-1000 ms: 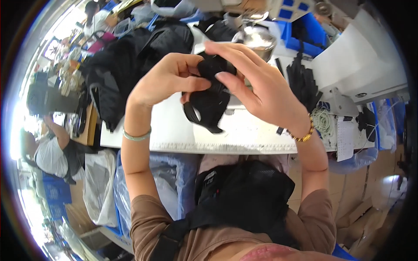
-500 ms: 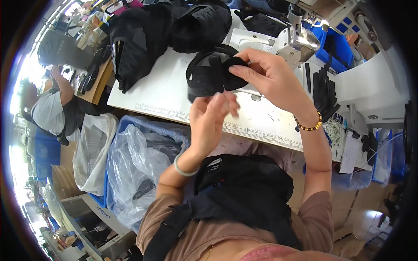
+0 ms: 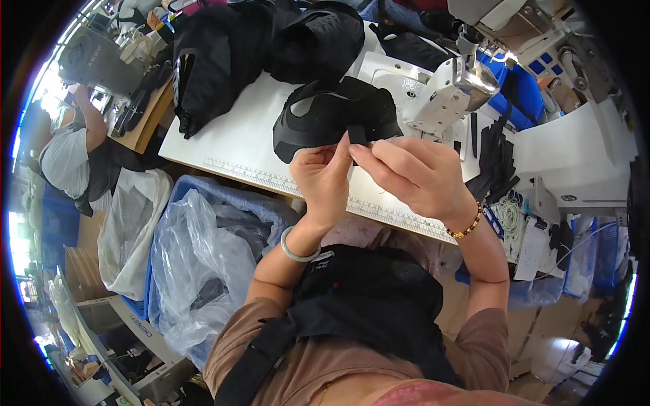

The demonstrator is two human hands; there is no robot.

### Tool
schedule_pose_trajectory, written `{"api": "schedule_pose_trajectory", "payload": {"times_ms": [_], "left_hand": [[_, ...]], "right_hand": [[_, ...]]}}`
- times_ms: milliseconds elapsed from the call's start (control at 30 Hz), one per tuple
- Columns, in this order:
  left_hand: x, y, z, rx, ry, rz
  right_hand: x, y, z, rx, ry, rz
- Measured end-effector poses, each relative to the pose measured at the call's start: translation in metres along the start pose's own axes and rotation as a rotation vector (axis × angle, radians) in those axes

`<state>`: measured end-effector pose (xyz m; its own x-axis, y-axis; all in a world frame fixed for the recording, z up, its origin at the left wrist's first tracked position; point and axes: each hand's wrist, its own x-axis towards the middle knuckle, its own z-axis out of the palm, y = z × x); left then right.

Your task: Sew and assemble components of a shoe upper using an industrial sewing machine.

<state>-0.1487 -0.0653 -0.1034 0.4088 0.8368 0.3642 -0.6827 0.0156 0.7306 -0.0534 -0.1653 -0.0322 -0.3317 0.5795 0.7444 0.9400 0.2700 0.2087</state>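
Note:
My left hand (image 3: 321, 181) is closed on the lower edge of a black padded fabric strap (image 3: 376, 107) that curves in a loop above the white sewing table (image 3: 254, 108). Beside it, the fingers of my right hand (image 3: 423, 177) pinch a short black webbing tab (image 3: 356, 134) against the strap. The two hands nearly meet at that tab. Just beyond the strap stands a white sewing machine (image 3: 443, 98) with a shiny metal end. Exactly how the tab joins the strap is hidden by my fingertips.
Black bags (image 3: 217, 64) lie on the table's far left. Cut black webbing strips (image 3: 496, 159) and a coil of white cord (image 3: 512, 213) sit at the right. A blue bin (image 3: 154, 247) lined with clear plastic stands below left. Another person (image 3: 71, 159) sits farther left.
My right hand has come down and toward the left hand, from the strap's top to its lower edge. The strap has turned and spread, and the tab now shows between my fingers.

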Motion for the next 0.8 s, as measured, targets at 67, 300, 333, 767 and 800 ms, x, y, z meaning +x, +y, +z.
{"api": "schedule_pose_trajectory", "payload": {"times_ms": [67,300,333,767,800], "left_hand": [[-0.002,-0.002,0.001,-0.007,-0.035,-0.028],[-0.001,0.004,0.006,-0.067,-0.056,-0.086],[-0.001,0.008,0.004,-0.019,-0.083,-0.123],[0.097,0.067,-0.103,-0.018,-0.293,-0.391],[0.107,0.074,-0.120,0.031,-0.209,-0.251]], "right_hand": [[-0.003,0.001,0.000,-0.018,-0.008,-0.019],[-0.012,0.002,0.001,0.116,-0.081,0.210],[0.002,-0.007,-0.003,0.278,0.057,0.532],[0.008,-0.068,0.072,0.062,-0.325,-0.024],[0.017,-0.067,0.091,0.191,-0.267,0.025]]}}
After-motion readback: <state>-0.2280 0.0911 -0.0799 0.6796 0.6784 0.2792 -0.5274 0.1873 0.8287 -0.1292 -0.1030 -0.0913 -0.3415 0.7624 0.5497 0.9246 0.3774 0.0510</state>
